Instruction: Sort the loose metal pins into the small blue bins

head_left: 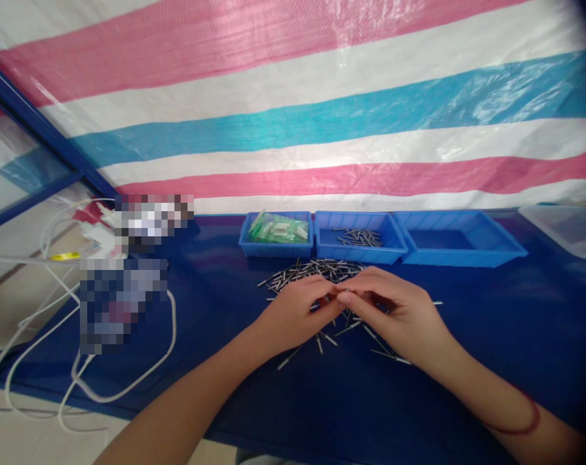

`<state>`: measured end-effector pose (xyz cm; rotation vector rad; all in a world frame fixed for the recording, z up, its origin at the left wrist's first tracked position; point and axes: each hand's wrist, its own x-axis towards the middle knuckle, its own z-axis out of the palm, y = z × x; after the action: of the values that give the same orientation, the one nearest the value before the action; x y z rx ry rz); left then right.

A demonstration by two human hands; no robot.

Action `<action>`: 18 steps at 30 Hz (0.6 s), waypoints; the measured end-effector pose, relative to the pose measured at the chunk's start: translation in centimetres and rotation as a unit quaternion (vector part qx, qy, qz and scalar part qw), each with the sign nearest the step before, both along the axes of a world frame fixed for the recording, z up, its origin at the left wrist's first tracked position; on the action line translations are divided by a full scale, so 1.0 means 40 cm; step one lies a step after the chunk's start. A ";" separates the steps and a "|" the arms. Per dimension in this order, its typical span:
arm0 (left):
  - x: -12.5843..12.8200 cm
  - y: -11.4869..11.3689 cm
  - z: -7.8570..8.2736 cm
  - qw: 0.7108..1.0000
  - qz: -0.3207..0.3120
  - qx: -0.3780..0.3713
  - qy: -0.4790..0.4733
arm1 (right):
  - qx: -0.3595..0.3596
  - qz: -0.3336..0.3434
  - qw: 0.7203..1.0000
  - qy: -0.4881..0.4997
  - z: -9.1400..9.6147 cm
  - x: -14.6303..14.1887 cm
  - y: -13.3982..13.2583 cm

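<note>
My left hand [300, 309] and my right hand [403, 311] meet fingertip to fingertip over the blue table. Both are closed in a pinch, and whatever lies between the fingers is too small or hidden to name. Behind and beneath them spreads a pile of thin metal rods [316, 268], part dark and part silver. Several loose rods [320, 343] lie scattered on the near side of my hands. My fingers cover the middle of the pile.
Along the back stand three blue bins: one with green-and-clear plastic packets [279, 228], one with more rods [361, 237], and a right-hand bin [462, 257]. A translucent container [564, 229] sits at far right. White cables [172, 323] and blurred items occupy the left. A striped sheet [293, 129] hangs behind.
</note>
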<state>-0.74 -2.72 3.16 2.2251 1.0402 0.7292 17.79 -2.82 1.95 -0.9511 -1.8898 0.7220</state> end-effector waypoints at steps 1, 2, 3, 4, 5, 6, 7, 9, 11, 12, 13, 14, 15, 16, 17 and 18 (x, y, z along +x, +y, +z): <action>-0.002 0.001 0.001 1.000 0.005 -0.002 0.000 | 0.003 0.009 1.000 0.000 0.001 0.001 0.000; -0.003 0.003 0.004 1.000 0.013 -0.004 -0.002 | 0.004 0.016 1.000 -0.002 0.003 0.002 0.000; -0.006 0.005 0.007 1.000 0.023 -0.006 -0.007 | 0.004 0.017 1.000 -0.005 0.004 0.004 0.000; -0.008 0.006 0.010 0.999 0.033 -0.008 -0.012 | 0.004 0.013 1.000 -0.009 0.005 0.006 0.001; -0.011 0.008 0.013 0.999 0.044 -0.009 -0.019 | 0.004 0.007 1.000 -0.014 0.006 0.008 0.002; -0.013 0.009 0.016 0.998 0.053 -0.009 -0.027 | 0.003 0.002 1.000 -0.018 0.007 0.010 0.003; -0.015 0.010 0.018 0.998 0.060 -0.008 -0.033 | 0.003 -0.003 1.000 -0.024 0.007 0.012 0.004; -0.017 0.010 0.021 0.997 0.068 -0.004 -0.036 | -0.003 -0.003 0.999 -0.038 0.005 0.013 0.008; -0.017 0.010 0.023 0.997 0.070 -0.001 -0.028 | -0.027 0.009 0.998 -0.047 0.000 0.012 0.016; -0.018 0.010 0.025 0.997 0.069 -0.001 -0.021 | -0.049 0.013 0.998 -0.043 -0.002 0.010 0.023; -0.021 0.010 0.028 0.997 0.071 -0.001 -0.014 | -0.078 0.011 0.996 -0.030 -0.004 0.009 0.032; -0.024 0.012 0.032 0.997 0.076 0.000 -0.008 | -0.112 0.001 0.994 -0.006 -0.006 0.008 0.043; -0.030 0.014 0.038 0.997 0.083 0.003 -0.002 | -0.149 -0.016 0.988 0.029 -0.007 0.007 0.055; -0.037 0.017 0.044 0.995 0.096 0.009 0.003 | -0.185 -0.040 0.979 0.074 -0.007 0.007 0.068; -0.046 0.021 0.052 0.994 0.110 0.016 0.010 | -0.213 -0.064 0.967 0.125 -0.005 0.008 0.081; -0.056 0.025 0.060 0.992 0.121 0.022 0.021 | -0.232 -0.085 0.953 0.174 -0.003 0.009 0.093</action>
<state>-2.99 -1.73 5.55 2.1815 1.3440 0.8181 18.16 0.89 1.85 -1.1689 -1.3355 1.1737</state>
